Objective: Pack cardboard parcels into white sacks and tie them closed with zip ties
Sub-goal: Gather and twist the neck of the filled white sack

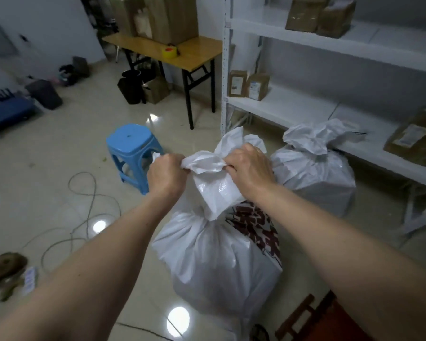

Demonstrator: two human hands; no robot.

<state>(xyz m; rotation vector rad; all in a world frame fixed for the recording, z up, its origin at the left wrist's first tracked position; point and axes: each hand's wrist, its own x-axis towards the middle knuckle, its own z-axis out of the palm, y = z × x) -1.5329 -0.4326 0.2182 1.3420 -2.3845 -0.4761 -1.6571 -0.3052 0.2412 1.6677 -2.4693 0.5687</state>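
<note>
Both forearms reached forward over the white sack (214, 262) standing on the floor (59, 156). Left hand (166, 175) and right hand (247, 168) each clenched its bunched neck. Another tied sack (315, 175) sat just behind, beside the shelf (293, 109).

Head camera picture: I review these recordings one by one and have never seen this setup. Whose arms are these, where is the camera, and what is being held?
There is no machine here. A person wears one wide-angle camera on the head, looking forward and down, so the two bare arms reaching in from below are their own.

The left hand and right hand both grip the bunched neck of a full white sack standing on the tiled floor. No zip tie can be made out on that neck.

Behind it stands a second white sack, its neck already gathered. Beside them are a blue stool, white shelving holding cardboard parcels, and a wooden table with a tape roll.
</note>
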